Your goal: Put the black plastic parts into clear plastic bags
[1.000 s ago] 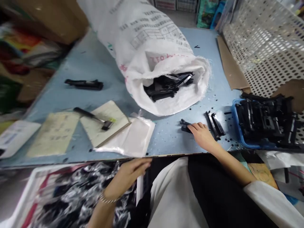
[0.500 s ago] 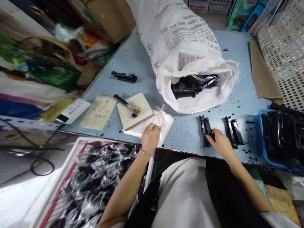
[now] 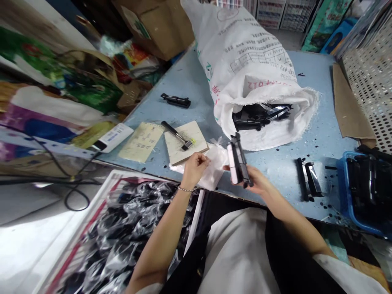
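My right hand (image 3: 256, 179) grips a pair of long black plastic parts (image 3: 239, 159), raised above the front of the table, one side shining pale. To its left, my left hand (image 3: 194, 168) is closed in a pinch at the edge of a clear plastic bag (image 3: 214, 163) on top of a stack. The fingertips partly hide what they pinch. Beside that stack lies a pale square block (image 3: 198, 136) with a black-handled scraper-like tool (image 3: 177, 135) across it. Another pair of black plastic parts (image 3: 309, 179) rests on the table to the right.
A white woven sack (image 3: 257, 69) lies open toward me with black parts inside. At the right stands a blue basket (image 3: 343, 183) full of black parts. Below the table's front edge, a white crate (image 3: 118, 174) holds bagged black pieces. One black part (image 3: 176, 101) lies farther back.
My right hand has lifted the black parts off the table and brought them left, near my left hand. My left hand stays at the plastic bags. The camera view has shifted slightly.
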